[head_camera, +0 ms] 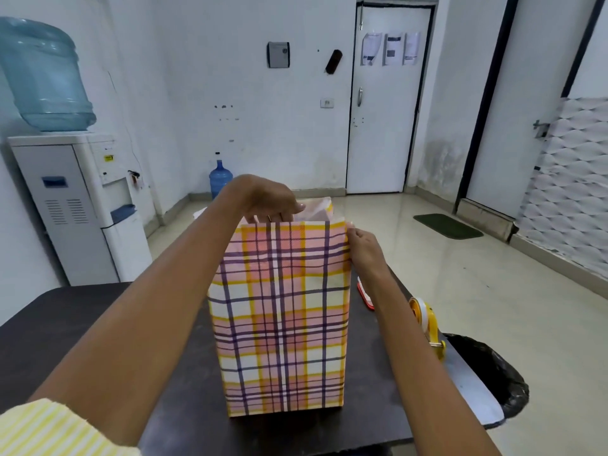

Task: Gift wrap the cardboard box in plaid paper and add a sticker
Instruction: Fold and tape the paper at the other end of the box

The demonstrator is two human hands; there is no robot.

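Plaid paper (283,317) upright, open end up for folding; left hand (273,202) gripped top edge, right hand (363,250) pinched corner.

No legible txt anywhere: the three sheets on the door (390,48), the yellow label on the water dispenser (108,158) & the wall box (278,54) are too blurred/small to read.

The single view sits at the person's head, facing forward and tilted somewhat down, so both forearms (148,324) reach in from the bottom edge. It is close over the dark table (65,324), with the plaid paper (283,324) near, mid-frame. Beyond, it takes in the floor (493,291) and the far wall's white door (385,126); wide-angle bending shows at the edges.
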